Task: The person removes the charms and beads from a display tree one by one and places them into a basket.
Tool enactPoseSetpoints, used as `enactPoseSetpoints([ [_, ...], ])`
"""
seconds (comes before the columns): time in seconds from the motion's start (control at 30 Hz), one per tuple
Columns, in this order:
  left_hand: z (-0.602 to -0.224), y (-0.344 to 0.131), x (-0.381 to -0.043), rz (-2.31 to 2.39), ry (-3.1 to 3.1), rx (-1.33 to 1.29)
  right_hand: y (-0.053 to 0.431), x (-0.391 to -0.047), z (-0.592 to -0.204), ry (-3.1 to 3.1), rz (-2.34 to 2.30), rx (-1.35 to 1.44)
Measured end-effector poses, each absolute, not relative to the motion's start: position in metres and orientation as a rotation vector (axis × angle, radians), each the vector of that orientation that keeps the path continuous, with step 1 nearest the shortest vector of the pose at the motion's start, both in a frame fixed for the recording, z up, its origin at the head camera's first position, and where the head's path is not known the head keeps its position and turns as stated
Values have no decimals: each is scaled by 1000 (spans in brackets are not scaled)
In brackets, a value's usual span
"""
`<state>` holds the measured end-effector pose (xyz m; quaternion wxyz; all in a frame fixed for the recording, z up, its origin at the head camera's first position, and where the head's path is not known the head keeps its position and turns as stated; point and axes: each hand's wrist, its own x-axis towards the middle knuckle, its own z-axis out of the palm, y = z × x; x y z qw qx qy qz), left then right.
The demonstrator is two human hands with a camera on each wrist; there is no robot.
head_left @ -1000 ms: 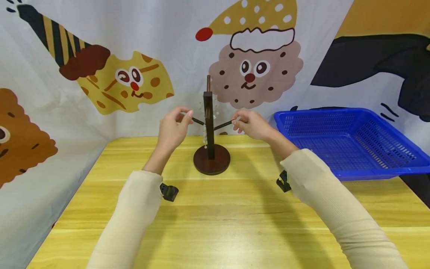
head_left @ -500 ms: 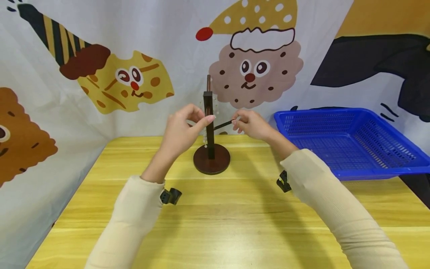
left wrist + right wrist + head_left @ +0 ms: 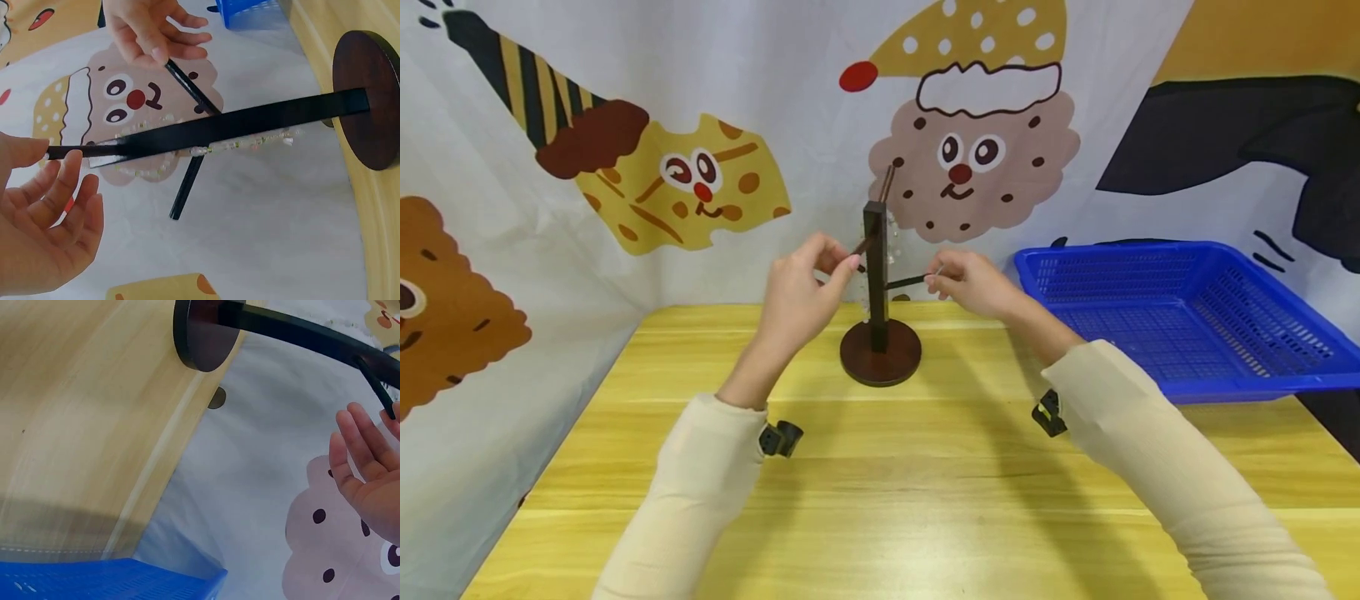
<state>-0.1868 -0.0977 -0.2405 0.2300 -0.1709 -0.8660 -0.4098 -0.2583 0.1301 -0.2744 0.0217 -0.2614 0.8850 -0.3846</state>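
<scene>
A dark wooden peg stand (image 3: 877, 275) with a round base (image 3: 881, 352) stands upright near the table's back edge. Strings of clear beads (image 3: 244, 143) hang behind its post, partly hidden. My left hand (image 3: 801, 292) pinches the end of the front peg (image 3: 87, 151) between thumb and finger, its other fingers loosely bent. My right hand (image 3: 973, 283) pinches the tip of the right-hand peg (image 3: 907, 282). In the left wrist view, another peg (image 3: 186, 187) sticks out untouched. The right wrist view cuts off part of the right hand (image 3: 375, 481).
A blue plastic basket (image 3: 1195, 390) sits at the right of the wooden table (image 3: 887, 500). Close behind the stand hangs a white curtain (image 3: 737, 75) printed with cartoon biscuits.
My left hand has gone from the left peg to the front one. The stand has turned a little and shifted slightly right. My right hand keeps its pinch and moves slightly right.
</scene>
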Motion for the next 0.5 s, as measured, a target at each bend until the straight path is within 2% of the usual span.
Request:
enactPoseSetpoints([
  [0.5, -239, -113, -198, -1188, -2467, -394, 129, -239, -279, 2810, -1232, -917],
])
